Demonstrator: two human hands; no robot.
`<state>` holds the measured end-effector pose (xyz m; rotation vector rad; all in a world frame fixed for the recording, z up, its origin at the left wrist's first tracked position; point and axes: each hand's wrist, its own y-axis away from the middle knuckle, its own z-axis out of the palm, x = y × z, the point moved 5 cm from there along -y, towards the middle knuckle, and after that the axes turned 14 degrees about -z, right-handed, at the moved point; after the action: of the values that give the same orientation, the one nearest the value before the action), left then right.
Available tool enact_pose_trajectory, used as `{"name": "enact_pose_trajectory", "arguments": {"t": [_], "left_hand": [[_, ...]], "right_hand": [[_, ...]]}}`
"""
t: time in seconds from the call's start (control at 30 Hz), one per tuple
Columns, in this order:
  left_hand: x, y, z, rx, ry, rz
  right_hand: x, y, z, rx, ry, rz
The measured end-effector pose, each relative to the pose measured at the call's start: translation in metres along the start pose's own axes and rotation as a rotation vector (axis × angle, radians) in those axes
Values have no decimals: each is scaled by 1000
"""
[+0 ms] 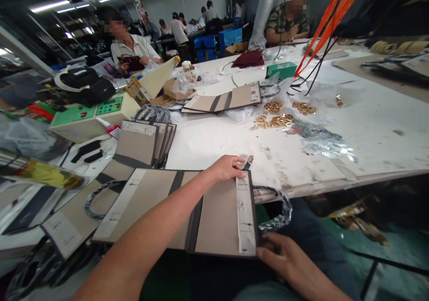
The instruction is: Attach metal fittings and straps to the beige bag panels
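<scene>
An unfolded bag panel (217, 218) lies across the table's front edge and partly over my lap. Its inner side is beige, crossed by dark strips, with a white marked strip at each end. My left hand (228, 167) is closed at the panel's upper right corner, beside a small tab with a metal end (248, 162). At the lower right corner, my right hand (283, 258) pinches the edge between thumb and fingers. Between the hands, a plastic-wrapped handle (283, 209) loops out from the right side. The fingertips under the panel are hidden.
Similar panels (137, 142) stand stacked at left, and more (224, 99) lie farther back. Gold-coloured metal parts (279, 121) and flat silver plates (326, 141) lie in piles on the white table (208, 142). A green-topped machine (90, 117) stands left. Several people work beyond.
</scene>
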<state>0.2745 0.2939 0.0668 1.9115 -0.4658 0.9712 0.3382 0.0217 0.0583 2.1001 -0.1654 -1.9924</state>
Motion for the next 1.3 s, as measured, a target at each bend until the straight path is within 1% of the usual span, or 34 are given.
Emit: {"name": "enact_pose_trajectory", "arguments": {"t": [0.07,0.13,0.2,0.27,0.3,0.37,0.43,0.5,0.57,0.63,0.7,0.73,0.8,0.9,1.0,1.1,1.2,1.3], "left_hand": [[0,1,2,50,-48,28],[1,3,3,98,-97,54],[2,4,4,139,-136,75],[3,7,4,188,-167,97],[4,10,4,224,-181,110],[6,20,2,325,-214,147],[4,36,-1,464,-253,198],[-1,56,-1,584,-286,251],[-10,76,6,644,-345,328],[-17,93,18,687,-483,427],[-22,104,31,745,-672,500],[-23,107,37,769,-758,512],[-27,108,47,786,-872,494],[-31,105,55,789,-930,451],[-38,100,53,786,-884,429],[-44,94,46,769,-829,433],[-46,91,40,756,-804,454],[-47,90,38,755,-807,457]], "right_hand": [[-7,6,-9,-22,150,-5],[-23,8,-20,-8,305,-47],[-45,-2,-33,67,439,-173],[-67,-21,-43,154,590,-331],[-74,-34,-46,186,678,-379],[-79,-62,-49,204,863,-391],[-77,-84,-49,200,1030,-343],[-73,-96,-47,205,1146,-321],[-70,-98,-45,201,1220,-325],[-69,-97,-42,177,1272,-338],[-68,-95,-40,142,1305,-341],[-68,-95,-40,128,1314,-340],[-66,-96,-39,116,1326,-336],[-65,-95,-38,118,1319,-346],[-66,-96,-37,132,1274,-362],[-70,-99,-39,156,1237,-358],[-73,-103,-40,168,1224,-343],[-73,-104,-40,161,1215,-325]]}}
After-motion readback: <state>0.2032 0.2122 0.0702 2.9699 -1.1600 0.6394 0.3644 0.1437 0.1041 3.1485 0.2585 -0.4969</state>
